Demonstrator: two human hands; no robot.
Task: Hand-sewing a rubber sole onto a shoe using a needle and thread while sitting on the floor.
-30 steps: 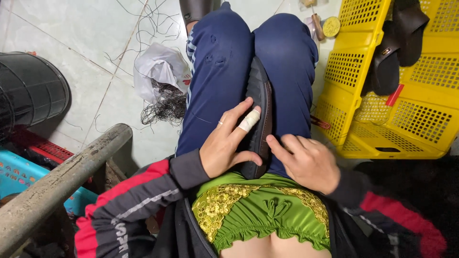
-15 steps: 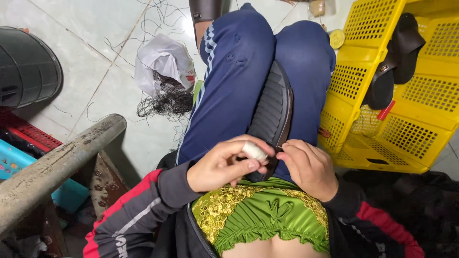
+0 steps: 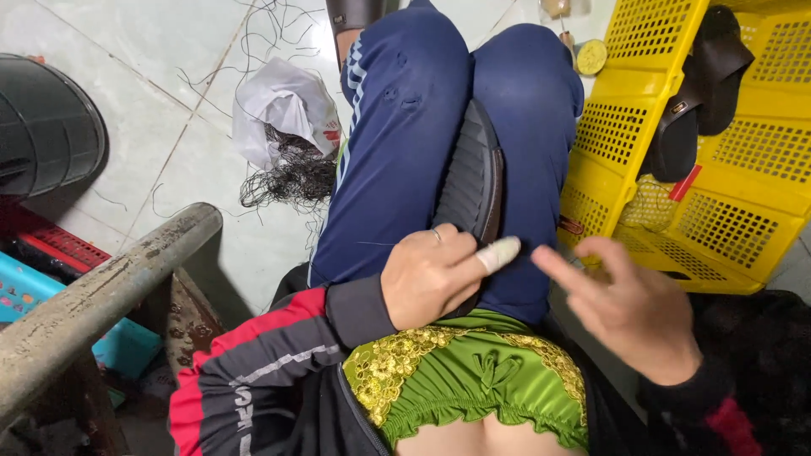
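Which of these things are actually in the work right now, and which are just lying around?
In the work:
black shoe sole wedged between the knees
left hand on its near end
right hand lifted beside it, fingers spread

Lying about:
yellow crates
black sandals
thread tangle
white bag
black bin

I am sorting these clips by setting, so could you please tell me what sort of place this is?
Probably a small shoe-making or repair workshop: the left hand steadies a black shoe sole wedged between the knees, black footwear lies in yellow plastic crates, and loose black thread litters the tiled floor.
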